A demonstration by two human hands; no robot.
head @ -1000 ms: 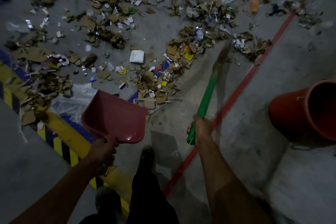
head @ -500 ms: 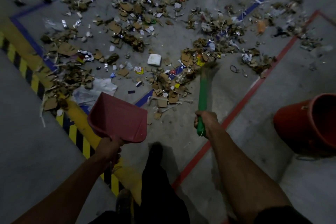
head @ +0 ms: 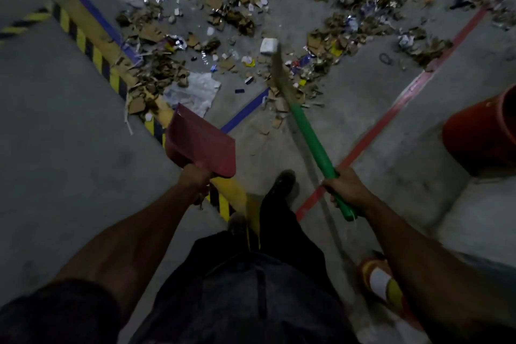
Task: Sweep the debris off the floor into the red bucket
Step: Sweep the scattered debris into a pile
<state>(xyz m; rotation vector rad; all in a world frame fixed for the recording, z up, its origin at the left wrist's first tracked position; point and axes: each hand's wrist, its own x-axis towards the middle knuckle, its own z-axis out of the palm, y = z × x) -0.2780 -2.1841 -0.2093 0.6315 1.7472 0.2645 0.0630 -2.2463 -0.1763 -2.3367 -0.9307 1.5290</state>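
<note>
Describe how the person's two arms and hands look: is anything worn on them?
Both forearms are bare, and no glove, watch or ring shows on the left hand or the right hand. A dark short sleeve covers the left upper arm. The right upper arm is out of view.

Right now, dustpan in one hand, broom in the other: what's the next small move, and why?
Probably lower the dustpan to the floor near the debris. The left hand holds it in the air, apparently empty, while the right hand has the broom already reaching the scraps.
</note>
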